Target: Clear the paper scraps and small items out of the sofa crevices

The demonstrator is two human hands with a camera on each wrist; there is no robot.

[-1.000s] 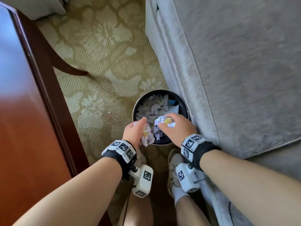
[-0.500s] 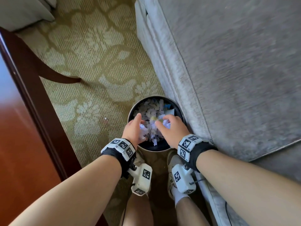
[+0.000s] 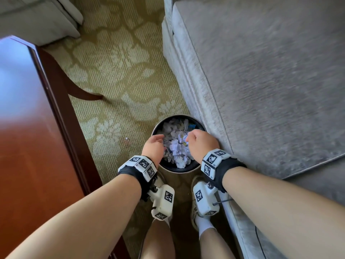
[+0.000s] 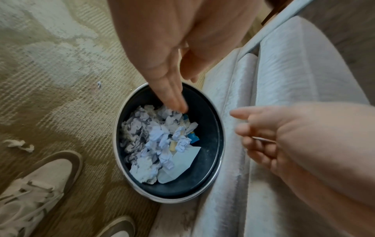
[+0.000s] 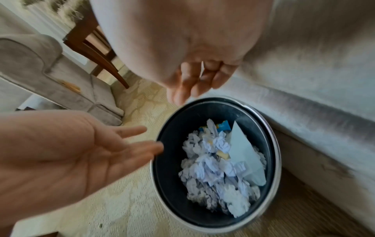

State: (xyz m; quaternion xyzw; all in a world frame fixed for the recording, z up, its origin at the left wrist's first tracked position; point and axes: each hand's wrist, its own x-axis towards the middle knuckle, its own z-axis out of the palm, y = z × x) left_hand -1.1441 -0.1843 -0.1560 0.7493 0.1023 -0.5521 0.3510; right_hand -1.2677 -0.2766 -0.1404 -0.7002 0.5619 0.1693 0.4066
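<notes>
Lower frame: left hand [image 3: 153, 147] and right hand [image 3: 201, 143], fingers loose, holding nothing, above round bin [image 3: 186, 170]. Centre: crumpled white paper scraps [image 3: 177, 146] heaped inside. Beyond: patterned carpet [image 3: 115, 62]; grey sofa [image 3: 261, 71] right; wooden tabletop [image 3: 22, 118] left.

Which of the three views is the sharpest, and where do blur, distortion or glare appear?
Head view: sharpest on the bin and carpet; the sofa looks smeared, and the wooden table reflects pale bluish glare. Left wrist view: the paper scraps are fairly crisp, but the left hand is swollen by the wide lens. Right wrist view: softest overall, with blurred right hand and sofa.
</notes>
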